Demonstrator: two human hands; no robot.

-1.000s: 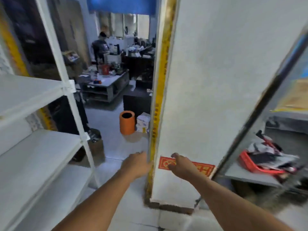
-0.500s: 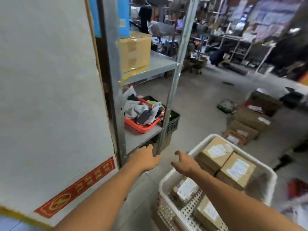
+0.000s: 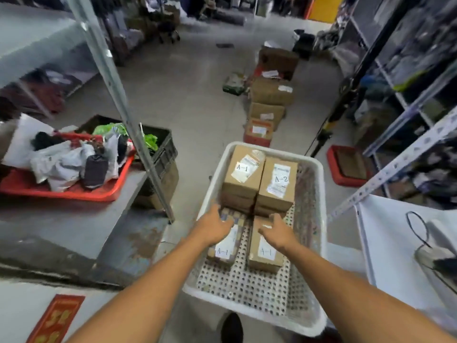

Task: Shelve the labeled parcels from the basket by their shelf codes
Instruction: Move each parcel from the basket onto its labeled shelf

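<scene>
Warehouse concrete floor [image 3: 193, 95] surrounds a white perforated basket [image 3: 314, 209], where a left hand [image 3: 214, 227] and right hand [image 3: 278, 233] hover, fingers relaxed and gripping nothing, over two A-1 parcels [image 3: 263, 256] lying lengthwise away from the person. Beyond sit stacked boxes marked A-1 [image 3: 243, 169] and A-2 [image 3: 278, 180].

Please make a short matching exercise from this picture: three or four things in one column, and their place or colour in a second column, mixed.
Things:
1. A-2 parcel
2. red tray
3. black crate
4. left hand

Places:
a. on the grey shelf, full of bags
b. far right corner of the white basket
c. over a near A-1 parcel
d. on the floor beside the shelf post

Pairs: 1-b, 2-a, 3-d, 4-c
</scene>
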